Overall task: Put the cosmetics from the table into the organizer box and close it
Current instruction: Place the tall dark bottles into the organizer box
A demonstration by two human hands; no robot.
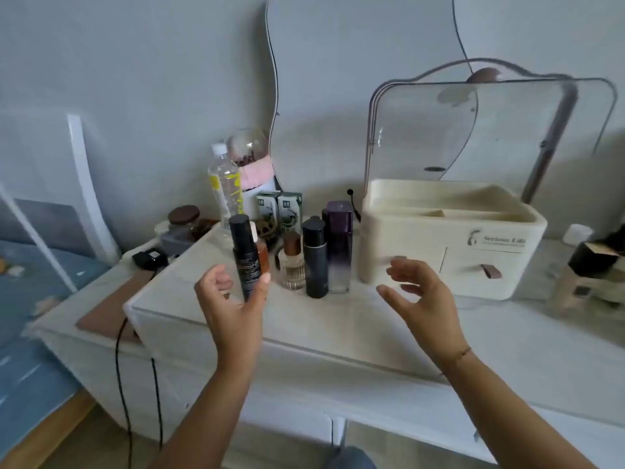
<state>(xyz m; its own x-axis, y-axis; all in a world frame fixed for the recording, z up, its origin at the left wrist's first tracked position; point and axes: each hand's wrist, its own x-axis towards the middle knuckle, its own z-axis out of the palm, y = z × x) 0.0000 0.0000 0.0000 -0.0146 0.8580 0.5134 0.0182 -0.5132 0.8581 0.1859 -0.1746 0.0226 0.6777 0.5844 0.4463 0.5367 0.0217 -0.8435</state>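
Note:
My left hand holds a tall black spray bottle, tilted a little, just left of the other cosmetics on the white table. Behind it stands a small orange bottle. To its right stand a clear ribbed perfume bottle, a dark bottle and a purple bottle. The cream organizer box sits at the right with its clear lid raised. My right hand hovers in front of the box, fingers spread and holding nothing.
A water bottle, two green cartons and a brown-lidded jar stand at the back left. A black charger with a cable lies on the lower side table. A black-capped bottle lies right of the box. A bed is at the far left.

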